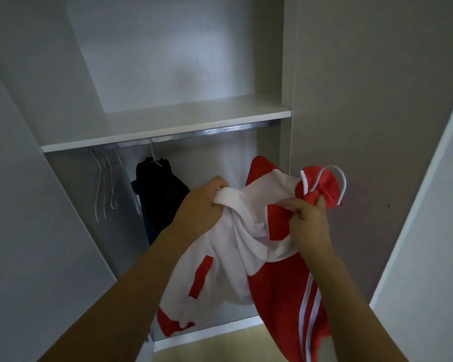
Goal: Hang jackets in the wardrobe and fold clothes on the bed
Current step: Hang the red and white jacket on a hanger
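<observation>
Jacket (230,257): bunched red-and-white, white-striped sleeve

Left hand (203,205) grips the white collar band of a red-and-white jacket (236,257); right hand (307,218) pinches its fabric near a white hanger hook (338,182). Behind, a dark garment (158,197) hangs on the wardrobe rail (207,132) beside bare hangers (106,184), under the shelf (168,126).

We see the rail (194,133) bare from the dark jacket (158,199) rightward to the wardrobe's side panel (285,142); that stretch is open behind our bundled red jacket (246,244); left of the dark jacket, a cluster of empty hangers (106,184) crowds the rail; the shelf (168,126) sits close above it.
</observation>
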Tool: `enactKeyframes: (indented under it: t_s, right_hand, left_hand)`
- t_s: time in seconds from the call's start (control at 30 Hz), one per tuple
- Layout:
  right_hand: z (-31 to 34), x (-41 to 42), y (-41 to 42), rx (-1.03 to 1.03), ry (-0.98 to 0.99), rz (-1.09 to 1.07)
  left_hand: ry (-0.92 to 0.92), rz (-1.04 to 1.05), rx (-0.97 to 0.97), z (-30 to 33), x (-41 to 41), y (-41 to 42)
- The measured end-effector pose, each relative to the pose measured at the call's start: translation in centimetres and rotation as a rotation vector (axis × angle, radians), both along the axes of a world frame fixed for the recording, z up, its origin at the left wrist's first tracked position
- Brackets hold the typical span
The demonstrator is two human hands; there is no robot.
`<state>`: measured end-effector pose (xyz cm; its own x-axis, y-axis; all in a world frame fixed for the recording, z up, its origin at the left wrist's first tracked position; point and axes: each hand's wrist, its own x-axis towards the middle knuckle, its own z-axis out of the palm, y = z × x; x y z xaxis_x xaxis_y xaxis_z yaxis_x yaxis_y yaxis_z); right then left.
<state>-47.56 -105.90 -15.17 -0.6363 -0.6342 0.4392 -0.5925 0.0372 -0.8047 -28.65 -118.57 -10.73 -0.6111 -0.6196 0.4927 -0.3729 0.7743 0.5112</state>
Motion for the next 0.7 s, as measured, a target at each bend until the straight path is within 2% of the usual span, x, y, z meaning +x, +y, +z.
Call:
enactKeyframes:
  t_s: [0.1, 0.17, 0.23, 0.3, 0.37, 0.43, 0.5, 0.57, 0.7]
  right_hand:
    - [0.4, 0.0, 1.4, -0.053, -0.224, 0.189]
    - [0.5, 0.3, 2.1, 0.048, -0.224, 0.342]
    - [0.3, 0.9, 2.5, 0.221, -0.138, 0.414]
    - [-0.4, 1.7, 2.1, 0.291, 0.015, 0.313]
    - [-0.7, 2.1, 1.6, 0.252, 0.076, 0.136]
    - [-0.9, 1.8, 1.5, 0.137, -0.026, 0.064]
    - [-0.6, 1.1, 1.9, -0.048, -0.305, 0.045]
    - [0.2, 0.9, 2.1, -0.163, -0.493, 0.034]
    - [1.0, 2.1, 1.9, -0.205, -0.547, 0.025]
  left_hand:
    - [-0.114, -0.098, 0.046, 2.4, -0.8, 0.9]
    - [-0.162, -0.131, 0.082, 3.6, -1.7, 1.7]
    - [-0.212, -0.154, 0.094, 4.6, -3.0, 2.7]
    - [-0.244, -0.193, 0.130, 5.2, -4.2, 3.5]
    - [-0.261, -0.248, 0.174, 5.5, -4.6, 3.7]
    - [-0.296, -0.239, 0.204, 5.1, -4.1, 3.1]
    - [-0.388, -0.189, 0.251, 3.8, -3.3, 2.3]
    - [-0.457, -0.166, 0.297, 1.2, -2.8, 1.9]
    - [-0.374, -0.078, 0.299, -5.1, -1.9, 2.0]
